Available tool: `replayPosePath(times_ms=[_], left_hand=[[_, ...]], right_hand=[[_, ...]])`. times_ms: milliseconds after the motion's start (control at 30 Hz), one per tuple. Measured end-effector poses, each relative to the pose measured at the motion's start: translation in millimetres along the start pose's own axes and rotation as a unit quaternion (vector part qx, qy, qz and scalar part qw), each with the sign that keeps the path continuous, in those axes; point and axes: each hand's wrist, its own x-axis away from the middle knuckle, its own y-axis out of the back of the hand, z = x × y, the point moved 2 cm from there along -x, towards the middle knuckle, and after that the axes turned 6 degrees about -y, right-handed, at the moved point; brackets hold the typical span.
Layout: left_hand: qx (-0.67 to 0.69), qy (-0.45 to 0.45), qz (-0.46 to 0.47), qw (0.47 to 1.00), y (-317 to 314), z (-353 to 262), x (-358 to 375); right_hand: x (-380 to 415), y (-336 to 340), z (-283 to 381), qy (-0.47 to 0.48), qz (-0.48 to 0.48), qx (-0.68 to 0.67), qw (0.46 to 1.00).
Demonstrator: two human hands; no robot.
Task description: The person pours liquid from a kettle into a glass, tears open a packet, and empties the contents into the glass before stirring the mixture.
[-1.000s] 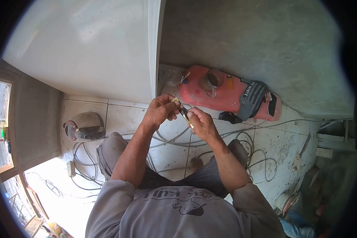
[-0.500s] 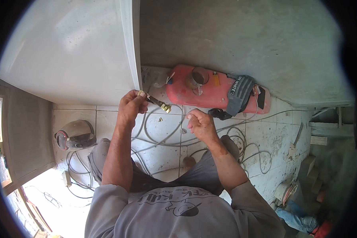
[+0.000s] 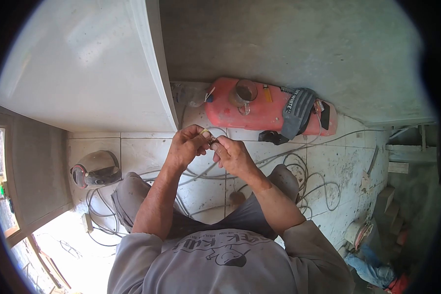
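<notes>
My left hand [image 3: 184,148] is closed, its thumb and fingers pinching a small dark piece with brass-coloured parts [image 3: 212,140]. Opposite it, my right hand [image 3: 234,154] is also closed, its thumb and index finger on the other side of the same piece. The fingertips of both hands nearly meet and hide most of it. Both hands are held over the tiled floor, in front of the grey shirt and between the knees.
A red plastic container [image 3: 223,105] lies along the wall, bearing a glass mug [image 3: 244,93], a yellow lighter [image 3: 268,93] and a grey strap [image 3: 297,111]. Cables [image 3: 323,196] loop over the tiles. A welding helmet [image 3: 97,169] sits at left, below a pale panel [image 3: 83,63].
My left hand has moved right and slightly down with the small piece. My right hand has come left to meet it and now grips the piece too.
</notes>
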Motion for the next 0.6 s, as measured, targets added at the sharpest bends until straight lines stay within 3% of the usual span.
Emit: replayPosePath(times_ms=[200, 333, 600], left_hand=[[0.012, 0.019, -0.015, 1.000, -1.2, -3.2, -3.5], [0.055, 0.018, -0.049, 0.997, 4.6, -2.0, -8.4], [0.104, -0.016, -0.058, 0.993, 1.9, -8.9, -10.8]], right_hand=[[18.2, 14.6, -11.5, -0.027, -0.030, 0.020, 0.999], [19.4, 29.4, -15.3, 0.008, -0.103, -0.022, 0.994], [-3.9, 34.6, 7.1, 0.007, -0.103, -0.104, 0.989]])
